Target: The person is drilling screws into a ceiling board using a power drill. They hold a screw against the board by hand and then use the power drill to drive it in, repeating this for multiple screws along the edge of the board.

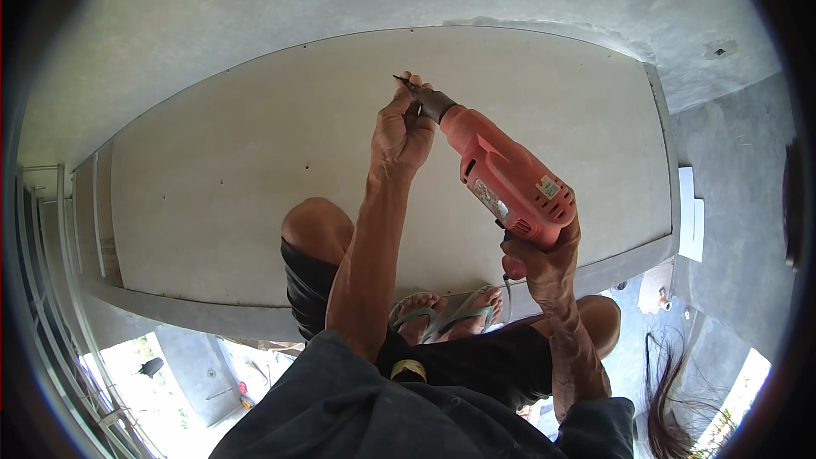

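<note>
A red corded power drill (508, 172) is tilted across the middle, its dark chuck (438, 105) toward the upper left. My right hand (544, 265) is closed around its handle at the rear. Where the index finger sits on the trigger is hidden. At the front, my left hand (404, 126) has its fingers closed about the dark bit (399, 79) just ahead of the chuck. Only the bit's pointed end shows past the fingertips. Behind the drill lies a large pale board (255, 136) with several small dark holes or screw heads.
A grey border (195, 310) frames the board, with grey plastered wall (731, 136) around it. Metal bars (64, 289) run down the far left. My sandalled feet (446, 314) are below the drill. A dark bundle of strands (667, 399) hangs at lower right.
</note>
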